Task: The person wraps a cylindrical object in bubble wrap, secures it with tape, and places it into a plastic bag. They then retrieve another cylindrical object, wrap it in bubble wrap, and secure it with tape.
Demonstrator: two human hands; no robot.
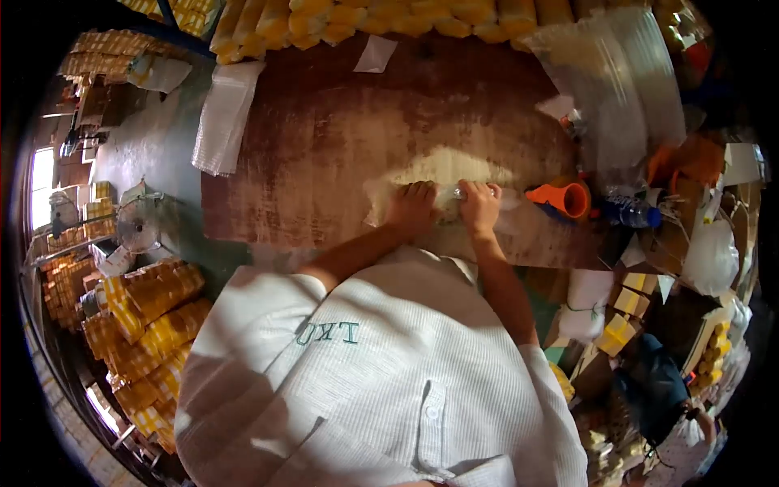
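Observation:
A roll of clear, crinkled plastic, which looks like bubble wrap [448,203], lies near the front edge of the brown wooden table [324,162]. My left hand [414,207] presses on its left part with fingers curled over it. My right hand [480,207] is closed around its right end. What is inside the wrap, if anything, cannot be made out. Just right of my right hand lies an orange object with a round opening [564,199]. Beyond that is a clear bottle with a blue cap [637,213].
Yellow-wrapped rolls [365,18] line the table's back edge. Bubble wrap sheets [227,118] hang at the left corner; more clear sheets [617,89] lie right. Taped yellow packages [154,325] are piled at left, near a fan [138,223]. Another person [653,390] is at lower right.

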